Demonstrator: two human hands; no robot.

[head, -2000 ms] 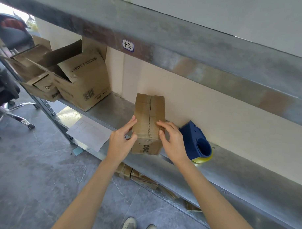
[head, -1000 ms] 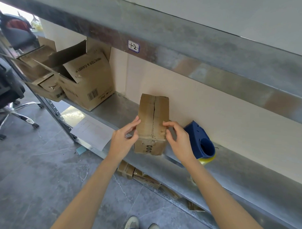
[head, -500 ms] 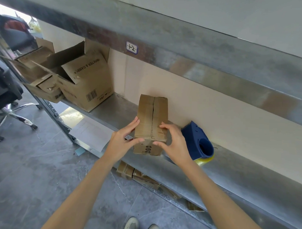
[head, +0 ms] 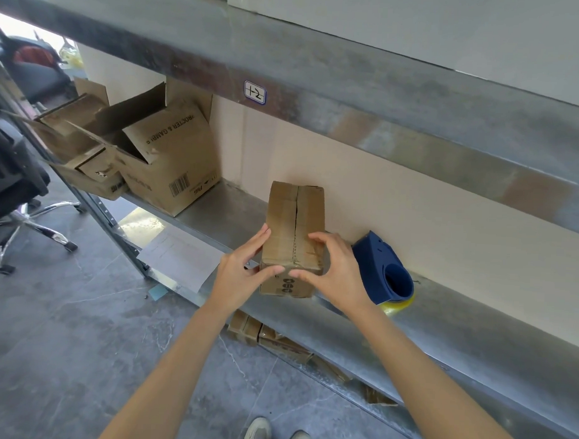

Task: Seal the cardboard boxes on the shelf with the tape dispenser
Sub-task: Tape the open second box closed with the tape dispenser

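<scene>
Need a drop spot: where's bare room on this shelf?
Free: the shelf strip between the open boxes and the small box, and the long stretch right of the dispenser. Crowded: the far left around those boxes, and the middle, where left hand and right hand hold the small box, dispenser close beside.

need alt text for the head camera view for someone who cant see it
A person's left hand and right hand grip a small cardboard box, flaps closed, near the front edge of a metal shelf. A blue tape dispenser lies on the shelf right of it, untouched; open boxes sit farther left.
</scene>
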